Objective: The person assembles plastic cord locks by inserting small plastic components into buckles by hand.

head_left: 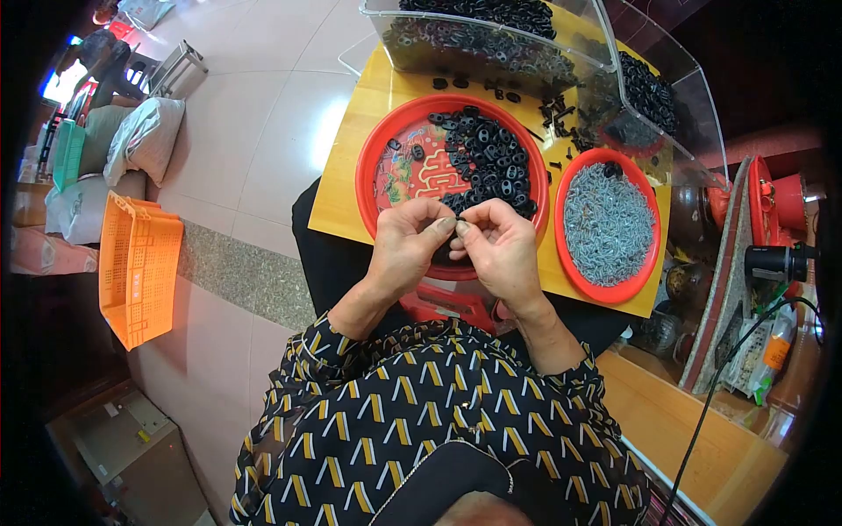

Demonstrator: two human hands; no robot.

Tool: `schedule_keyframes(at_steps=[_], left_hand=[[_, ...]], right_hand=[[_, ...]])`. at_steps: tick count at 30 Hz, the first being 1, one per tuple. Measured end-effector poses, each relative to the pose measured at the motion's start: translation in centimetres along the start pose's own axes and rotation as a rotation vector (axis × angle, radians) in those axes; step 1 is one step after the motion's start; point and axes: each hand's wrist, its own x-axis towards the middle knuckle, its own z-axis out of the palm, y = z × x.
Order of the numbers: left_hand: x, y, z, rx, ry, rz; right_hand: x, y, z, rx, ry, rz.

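Observation:
My left hand (412,241) and my right hand (498,248) meet over the near rim of a round red tray (366,175). Thumbs and forefingers of both are pinched together on a small black part (457,221), mostly hidden by the fingertips. Many small black oval plastic pieces with holes (493,162) are heaped on the tray's right side, and a few lie loose at its upper left. To the right, a smaller red tray (655,230) is full of small silvery metal pieces (608,223) that look like screws or pins.
Clear plastic bins (491,61) of black parts stand at the back of the yellow table (344,188). Loose black bits (561,114) lie before them. An orange crate (140,272) is on the floor at left. A black cable (710,394) runs down the right side.

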Motion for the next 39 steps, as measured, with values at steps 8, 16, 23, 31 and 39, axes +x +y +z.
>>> schedule_keyframes(at_steps=[8,16,23,31,39], left_hand=[[3.7,2.1,0.2,0.446,0.025,0.168],[12.7,0.5,1.3,1.064,-0.141,0.785],[12.9,0.4,1.4,1.260,-0.223,0.696],[7.5,3.0,-0.1,0.675,-0.258,0.297],[0.7,1.4,-2.2,-0.205,-0.063,-0.103]], right_hand=[[0.2,-0.7,-2.7,0.108,0.026,-0.030],[-0.4,-1.2,-4.1,0.138,0.065,-0.021],[0.2,-0.7,-4.6,0.203,0.039,0.052],[0.1,-0.8,-4.2,0.236,-0.036,0.077],[-0.5,-1.4,-1.8,0.161,-0.100,0.123]])
